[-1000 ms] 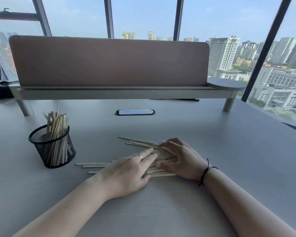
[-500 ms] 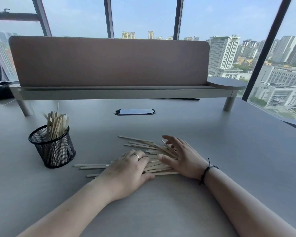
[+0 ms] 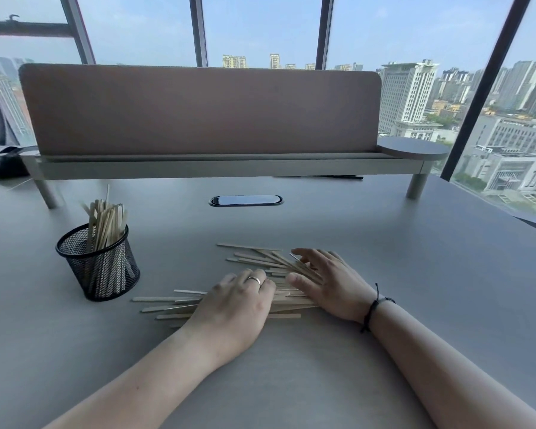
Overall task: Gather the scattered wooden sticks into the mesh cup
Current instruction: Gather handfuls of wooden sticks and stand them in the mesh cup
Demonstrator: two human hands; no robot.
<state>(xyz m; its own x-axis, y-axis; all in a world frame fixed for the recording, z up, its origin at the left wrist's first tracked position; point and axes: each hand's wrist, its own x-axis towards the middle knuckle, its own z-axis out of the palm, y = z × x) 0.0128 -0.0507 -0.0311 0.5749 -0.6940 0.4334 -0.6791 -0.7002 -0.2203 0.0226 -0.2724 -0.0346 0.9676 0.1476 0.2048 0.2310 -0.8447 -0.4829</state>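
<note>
Resting left hand [image 3: 235, 300] curled, right hand [image 3: 328, 283] splayed, on sticks [image 3: 260, 261]

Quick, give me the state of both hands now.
Left hand: fingers curled, pressing flat on the scattered pale wooden sticks; not gripping any.
Right hand: open, fingers spread over the sticks.

Your head cam, only view: looks fwd + down across desk [image 3: 384, 366], close over both forearms, facing partition [image 3: 198, 109] + windows [image 3: 260, 26].
</note>
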